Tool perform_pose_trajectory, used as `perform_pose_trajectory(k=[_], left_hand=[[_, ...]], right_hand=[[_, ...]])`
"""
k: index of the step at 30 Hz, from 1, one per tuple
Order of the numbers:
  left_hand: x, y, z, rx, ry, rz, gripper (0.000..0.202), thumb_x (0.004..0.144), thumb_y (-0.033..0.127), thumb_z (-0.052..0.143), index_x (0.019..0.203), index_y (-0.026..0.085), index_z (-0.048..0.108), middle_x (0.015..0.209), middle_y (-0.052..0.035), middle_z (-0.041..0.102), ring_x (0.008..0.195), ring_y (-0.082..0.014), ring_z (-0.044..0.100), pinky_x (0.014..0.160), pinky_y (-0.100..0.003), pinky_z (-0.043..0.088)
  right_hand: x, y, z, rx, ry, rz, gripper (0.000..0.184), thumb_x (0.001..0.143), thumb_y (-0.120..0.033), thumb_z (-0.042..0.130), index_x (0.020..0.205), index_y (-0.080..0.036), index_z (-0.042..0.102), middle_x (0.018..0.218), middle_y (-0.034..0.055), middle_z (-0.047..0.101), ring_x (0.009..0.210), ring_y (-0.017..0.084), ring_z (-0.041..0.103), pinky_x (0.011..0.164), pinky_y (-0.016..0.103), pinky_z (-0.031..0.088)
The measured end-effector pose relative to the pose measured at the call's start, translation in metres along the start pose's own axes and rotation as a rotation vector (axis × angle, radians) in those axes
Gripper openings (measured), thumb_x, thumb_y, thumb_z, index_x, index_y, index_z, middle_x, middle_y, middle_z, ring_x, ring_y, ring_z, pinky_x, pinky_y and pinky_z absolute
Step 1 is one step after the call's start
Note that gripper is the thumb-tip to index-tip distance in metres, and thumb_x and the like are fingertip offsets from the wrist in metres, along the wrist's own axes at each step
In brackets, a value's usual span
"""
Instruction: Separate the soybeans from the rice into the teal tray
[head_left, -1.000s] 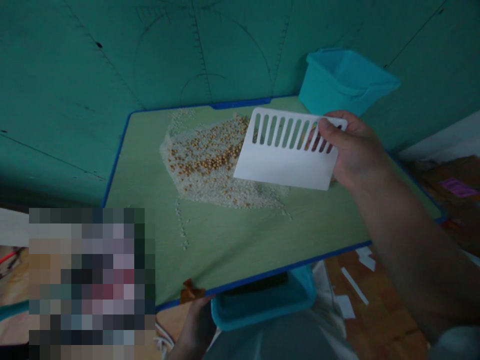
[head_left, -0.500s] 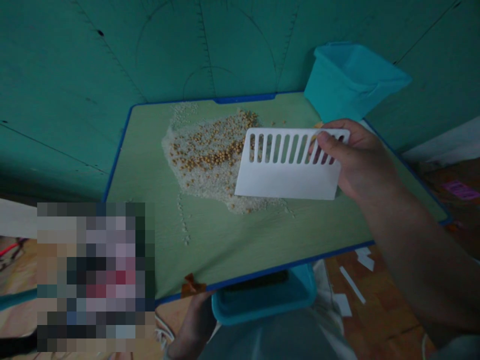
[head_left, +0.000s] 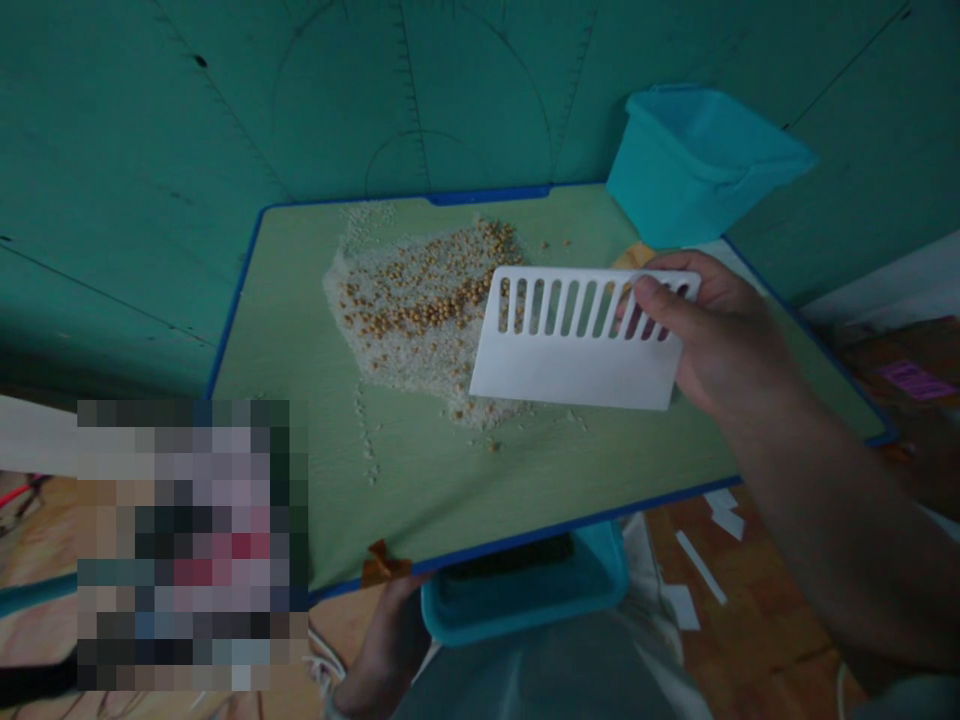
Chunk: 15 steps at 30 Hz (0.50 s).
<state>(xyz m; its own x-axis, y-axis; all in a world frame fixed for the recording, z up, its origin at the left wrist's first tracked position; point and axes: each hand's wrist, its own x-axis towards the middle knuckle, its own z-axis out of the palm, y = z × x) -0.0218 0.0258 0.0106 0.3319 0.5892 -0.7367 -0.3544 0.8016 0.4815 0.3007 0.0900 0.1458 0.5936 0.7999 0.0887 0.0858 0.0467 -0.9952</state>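
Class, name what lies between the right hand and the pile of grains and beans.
In the head view, the white slotted scraper spans it, reaching from the right hand to overlap the pile.

White grains and tan beans strewn across a pale green bench

A blue rim edges the bench. Left of the right hand the grains form a broad patch, the beans thickest in a band through it. A few loose beans lie ahead and left of that hand. Just beyond its fingers is a yellow-orange item, partly hidden. A turquoise bin stands past the hand, at the far corner. Brown tape sits on the near edge, just beyond the left hand.
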Motion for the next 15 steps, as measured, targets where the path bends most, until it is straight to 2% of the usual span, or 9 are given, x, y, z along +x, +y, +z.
perform_pose_trajectory(k=[5,8,13,15], left_hand=[[-0.002,-0.006,-0.007,0.041,0.034,0.147,0.034,0.022,0.042,0.092,0.052,0.032,0.078,0.077,0.0019,0.084,0.104,-0.0361,0.068,0.094,-0.04,0.049],[-0.002,-0.006,-0.004,0.046,0.039,0.151,0.033,0.022,0.044,0.091,0.049,0.032,0.077,0.075,0.001,0.084,0.102,-0.0369,0.069,0.091,-0.041,0.051],[0.002,-0.005,0.001,0.01,0.054,0.081,0.017,0.04,0.04,0.089,0.044,0.034,0.074,0.062,0.0021,0.081,0.096,-0.0334,0.072,0.086,-0.039,0.056],[0.002,-0.004,0.003,-0.021,0.061,0.061,0.016,0.04,0.036,0.089,0.046,0.033,0.074,0.06,0.0021,0.081,0.095,-0.0336,0.073,0.085,-0.038,0.057]], right_hand=[[-0.007,0.0,0.001,0.021,0.012,0.06,0.028,0.058,-0.04,0.081,0.073,-0.027,0.062,0.061,-0.0053,0.064,0.05,0.013,0.053,0.049,0.028,0.042],[-0.008,-0.001,0.002,0.038,0.041,0.03,0.027,0.06,-0.039,0.08,0.074,-0.027,0.061,0.062,-0.0052,0.064,0.052,0.014,0.056,0.052,0.029,0.044],[0.005,0.004,0.005,0.036,0.08,-0.029,0.025,0.067,-0.041,0.075,0.077,-0.028,0.056,0.064,-0.0048,0.062,0.057,0.016,0.058,0.057,0.032,0.045],[0.013,0.008,0.008,0.022,0.084,-0.04,0.026,0.068,-0.043,0.074,0.078,-0.029,0.054,0.064,-0.005,0.06,0.057,0.017,0.058,0.057,0.033,0.044]])
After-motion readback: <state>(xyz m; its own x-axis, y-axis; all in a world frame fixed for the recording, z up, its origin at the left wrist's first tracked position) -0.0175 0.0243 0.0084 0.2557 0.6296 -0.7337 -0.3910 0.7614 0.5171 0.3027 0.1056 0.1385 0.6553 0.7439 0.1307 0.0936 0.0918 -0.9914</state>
